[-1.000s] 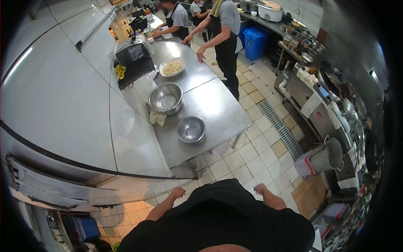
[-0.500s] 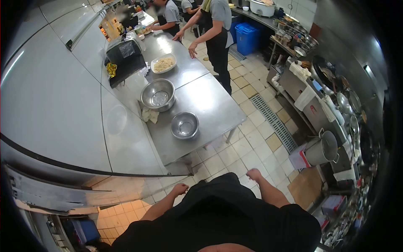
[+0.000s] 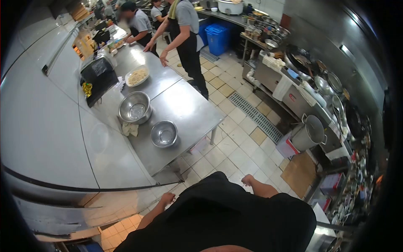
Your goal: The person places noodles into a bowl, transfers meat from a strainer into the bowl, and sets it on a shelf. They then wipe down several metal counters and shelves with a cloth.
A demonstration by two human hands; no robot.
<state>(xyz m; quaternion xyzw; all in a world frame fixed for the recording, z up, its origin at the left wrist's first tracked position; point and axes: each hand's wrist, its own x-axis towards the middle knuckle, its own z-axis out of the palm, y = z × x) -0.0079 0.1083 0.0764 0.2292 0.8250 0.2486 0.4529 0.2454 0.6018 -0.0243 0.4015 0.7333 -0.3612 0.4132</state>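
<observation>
My left hand (image 3: 168, 198) hangs low beside my dark clothing, its fingers curled and small in view. On the other side, my right hand (image 3: 247, 180) is also low, over the tiled floor, fingers curled. Neither hand touches the steel table (image 3: 191, 107). On that table stand a small metal bowl (image 3: 164, 134), a larger metal bowl (image 3: 135, 108) and a white dish (image 3: 137, 76) of pale food. A crumpled cloth (image 3: 130, 129) lies beside the larger bowl.
A person (image 3: 184, 40) stands at the table's far side, hands at its edge; other people work beyond. Blue bins (image 3: 217, 38) stand behind. At right are a tall pot (image 3: 309, 132), a floor drain (image 3: 256, 117), a wok (image 3: 300, 61) and a cardboard sheet (image 3: 299, 174).
The view has turned to the right, so the table and bowls sit further left. Both my hands have shifted slightly at my sides.
</observation>
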